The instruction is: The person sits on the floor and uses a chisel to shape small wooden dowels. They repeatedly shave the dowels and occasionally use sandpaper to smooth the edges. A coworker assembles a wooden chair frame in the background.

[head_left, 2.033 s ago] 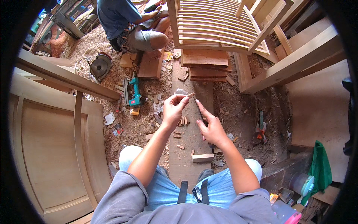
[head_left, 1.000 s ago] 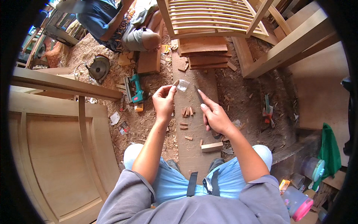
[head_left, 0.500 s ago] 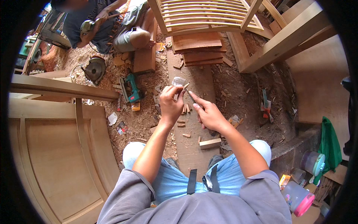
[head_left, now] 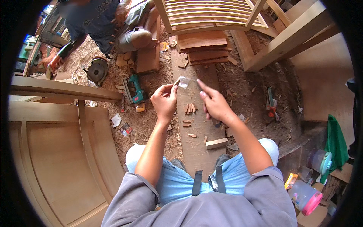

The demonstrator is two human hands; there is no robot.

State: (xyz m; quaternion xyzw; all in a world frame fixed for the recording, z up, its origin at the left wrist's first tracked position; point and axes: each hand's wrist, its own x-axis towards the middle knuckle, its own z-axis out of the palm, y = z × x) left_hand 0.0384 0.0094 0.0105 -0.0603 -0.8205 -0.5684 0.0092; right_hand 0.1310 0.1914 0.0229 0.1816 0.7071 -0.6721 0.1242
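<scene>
My left hand [head_left: 165,103] pinches a small wooden wedge [head_left: 176,82] between thumb and fingertips. A short gap to its right, my right hand [head_left: 216,104] is wrapped round a dark, slim tool that looks like a knife [head_left: 199,83]. Its tip points up and away from me, and most of the handle is hidden in my fist. Below the hands, several small cut wooden pieces [head_left: 191,108] lie on a flat plank [head_left: 196,159] between my feet. A squared wood block [head_left: 216,143] sits nearer to me. A crumpled clear plastic bag [head_left: 184,82] lies just beyond the wedge.
A green nail gun [head_left: 136,90] and a circular saw [head_left: 97,70] rest among shavings at the left. Another person [head_left: 99,24] sits beyond, with a power tool [head_left: 58,60]. A slatted frame [head_left: 210,15], stacked boards [head_left: 204,43], a panelled door [head_left: 56,151] and plastic jars [head_left: 302,195] surround me.
My hands have drawn apart, so the knife no longer touches the wedge. My left hand has shifted left. The other person has swung the power tool down to the left.
</scene>
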